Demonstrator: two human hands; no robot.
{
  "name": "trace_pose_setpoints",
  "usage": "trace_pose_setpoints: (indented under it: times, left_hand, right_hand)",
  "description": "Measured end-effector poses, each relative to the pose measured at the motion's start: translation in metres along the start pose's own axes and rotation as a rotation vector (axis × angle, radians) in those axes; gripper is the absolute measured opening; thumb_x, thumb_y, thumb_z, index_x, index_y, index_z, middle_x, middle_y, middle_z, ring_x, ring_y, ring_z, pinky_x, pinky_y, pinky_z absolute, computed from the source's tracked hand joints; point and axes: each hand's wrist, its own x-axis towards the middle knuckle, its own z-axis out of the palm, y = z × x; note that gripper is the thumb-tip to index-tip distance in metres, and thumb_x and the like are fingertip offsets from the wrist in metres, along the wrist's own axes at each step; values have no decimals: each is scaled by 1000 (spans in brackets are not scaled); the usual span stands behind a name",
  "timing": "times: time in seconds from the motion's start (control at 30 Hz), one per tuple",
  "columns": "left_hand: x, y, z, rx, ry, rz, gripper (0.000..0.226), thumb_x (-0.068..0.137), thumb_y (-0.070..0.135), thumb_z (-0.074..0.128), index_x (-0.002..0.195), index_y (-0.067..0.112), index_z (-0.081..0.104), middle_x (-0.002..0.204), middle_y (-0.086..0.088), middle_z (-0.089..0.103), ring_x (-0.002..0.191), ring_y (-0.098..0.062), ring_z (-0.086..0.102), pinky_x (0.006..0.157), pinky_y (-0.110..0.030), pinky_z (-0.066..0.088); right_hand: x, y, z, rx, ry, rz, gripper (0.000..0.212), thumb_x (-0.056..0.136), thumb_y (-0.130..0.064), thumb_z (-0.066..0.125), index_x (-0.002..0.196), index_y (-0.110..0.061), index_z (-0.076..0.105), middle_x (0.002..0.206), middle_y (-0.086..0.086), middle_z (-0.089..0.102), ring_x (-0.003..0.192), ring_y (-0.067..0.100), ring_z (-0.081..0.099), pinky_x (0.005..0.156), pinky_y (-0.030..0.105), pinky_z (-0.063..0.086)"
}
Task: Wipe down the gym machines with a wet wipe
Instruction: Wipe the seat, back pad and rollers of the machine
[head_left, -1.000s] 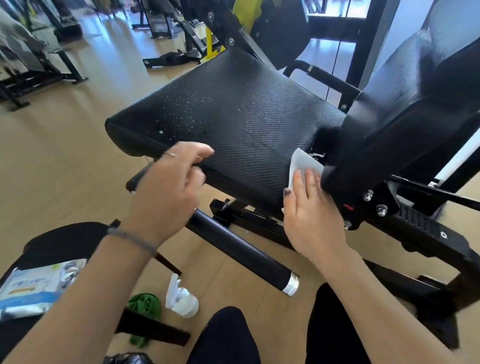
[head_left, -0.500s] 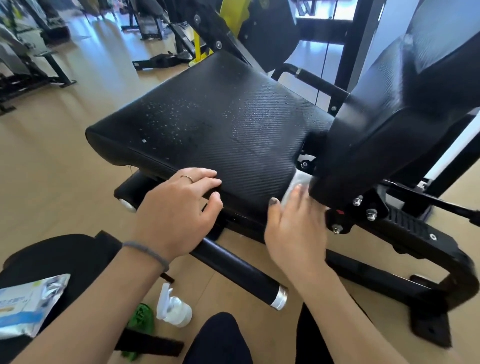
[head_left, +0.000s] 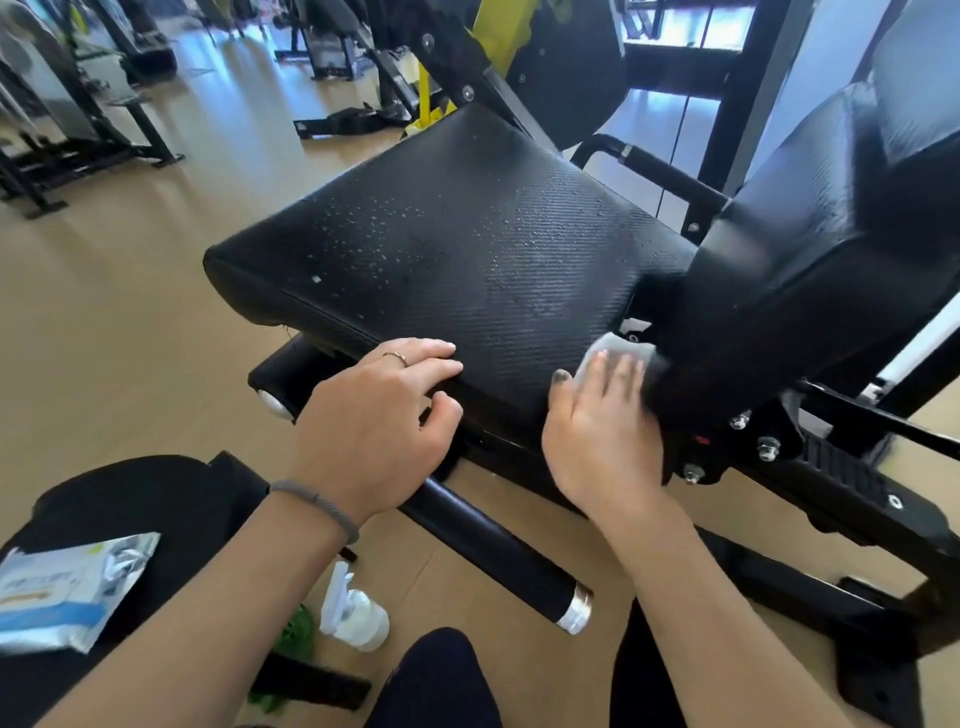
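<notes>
A black padded seat (head_left: 467, 249) of a gym machine fills the middle, speckled with droplets. My right hand (head_left: 602, 431) presses a white wet wipe (head_left: 615, 356) flat against the seat's near right corner, where the seat meets the black backrest pad (head_left: 810, 249). The wipe shows only past my fingertips. My left hand (head_left: 379, 415) rests on the seat's near edge with fingers lying over it and the thumb below, holding nothing.
A black handle bar with a silver end cap (head_left: 574, 608) juts below the seat. On the floor stand a white spray bottle (head_left: 353, 613) and a green cloth (head_left: 298, 631). A wipes packet (head_left: 67, 592) lies on a black pad at left. Other machines stand behind.
My left hand let go of the bar below and settled on the seat's edge. My right hand keeps rubbing the wipe in the corner by the backrest.
</notes>
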Motion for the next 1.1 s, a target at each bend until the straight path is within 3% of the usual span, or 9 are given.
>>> trace_pose_setpoints:
  times: [0.1,0.23,0.4,0.5,0.67,0.83,1.0,1.1]
  left_hand:
    - [-1,-2,2,-1,69,-25,38,89,29,46,115,24,73,128,14,63,117,-4,56,89,-23,52]
    - [-1,-7,4,-53,181,-150,24,86,23,46,99,17,66,105,5,63,95,-9,54,75,-13,38]
    - [0,-3,3,-96,229,-275,12,83,30,40,82,23,50,83,10,51,75,-7,43,58,-10,26]
    - [0,-2,3,-55,213,-281,14,85,34,38,80,23,47,79,12,48,73,-7,44,56,-11,24]
    - [-1,-3,1,-81,205,-306,14,87,37,35,80,27,41,76,18,42,70,-2,47,52,-10,28]
    - [0,-1,0,-104,249,-327,15,91,29,40,76,25,38,71,13,41,63,-9,47,49,-16,30]
    - [1,2,-1,-187,336,-352,16,91,23,38,75,22,36,70,12,40,64,-14,45,53,-14,34]
    - [-1,3,-3,-223,377,-359,18,92,17,38,75,20,36,67,12,39,62,-13,42,53,-12,33]
  right_hand:
    - [37,-55,7,-42,-121,-338,60,109,-39,8,163,-15,1,171,5,-8,157,19,-11,126,36,-8]
    - [43,-65,2,-140,-193,-752,55,109,-40,4,163,-29,-1,170,-9,-10,154,9,-18,127,33,-8]
    - [8,-16,-4,-234,-185,-764,52,108,-44,-4,159,-41,-10,166,-17,-21,149,2,-30,126,31,-13]
    - [22,-43,1,-237,-167,-788,58,104,-46,-7,161,-37,-9,168,-11,-17,153,11,-24,127,36,-8]
    - [69,-108,7,-303,-200,-944,57,109,-42,7,162,-28,-7,170,0,-14,155,23,-20,128,43,-2]
    - [40,-55,4,-258,-184,-949,57,106,-47,-4,162,-37,-4,170,-6,-10,156,16,-17,129,41,-1]
    - [39,-42,2,-346,-98,-994,57,107,-44,17,163,-31,18,170,4,15,157,28,12,127,46,17]
    - [55,-86,12,-400,-146,-1089,63,102,-40,14,164,-29,8,172,5,0,158,30,-1,128,47,11]
